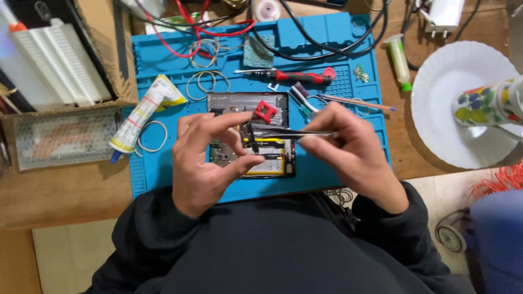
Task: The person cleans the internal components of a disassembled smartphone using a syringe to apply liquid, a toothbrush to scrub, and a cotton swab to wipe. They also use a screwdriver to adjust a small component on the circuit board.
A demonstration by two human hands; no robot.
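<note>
Open phone (256, 158) flat on blue mat (158, 174), mid desk (54, 201), back off so insides show. Left hand (204, 158) at 9 o'clock of phone, fingers (242, 166) pinching a small black part (249, 132), prob. to keep it steady. Right hand (354, 152) at 3 o'clock, fingers clamped on thin tweezers (289, 133), tip w/ the part. Red screwdriver (294, 76) at 12, handy. Glue tube (141, 117) at 9, white plate (452, 103) far at 3.
</note>
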